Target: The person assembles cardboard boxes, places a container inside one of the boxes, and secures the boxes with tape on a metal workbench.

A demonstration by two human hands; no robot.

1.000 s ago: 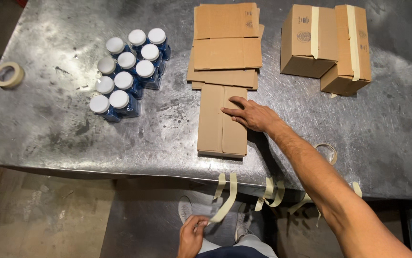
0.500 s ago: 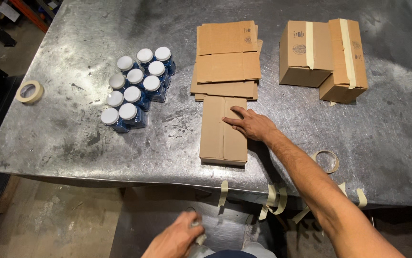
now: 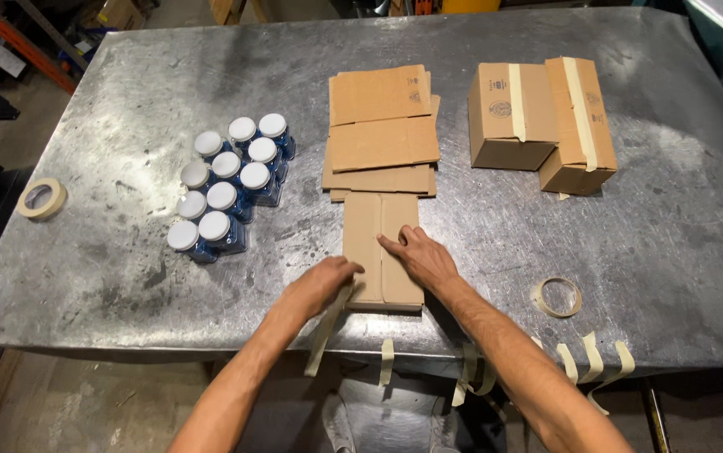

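The left hand (image 3: 321,283) rests at the lower left edge of a flattened cardboard box (image 3: 381,250) that lies lengthwise on the metal bench (image 3: 110,277). Its fingers are closed on the upper end of a strip of masking tape (image 3: 326,327), which trails from the fingers down past the near edge of the bench. The right hand (image 3: 423,257) lies flat on the same flattened box, just right of the left fingers, with its fingers spread and pressing on the cardboard beside the centre seam; it grips nothing.

Beyond the fingers, touching the far end of the flattened box, lies a stack of flat cardboard blanks (image 3: 381,138). To the left of the left fingers stands a cluster of blue jars with white lids (image 3: 227,184), and farther left, near the bench's edge, a roll of masking tape (image 3: 41,198). To the right of the right fingers lies a second, thinner tape roll (image 3: 558,297). Well beyond it to the right sit two taped cardboard boxes (image 3: 538,122), touching each other. Several cut tape strips (image 3: 592,359) hang from the near edge of the bench, below both hands.
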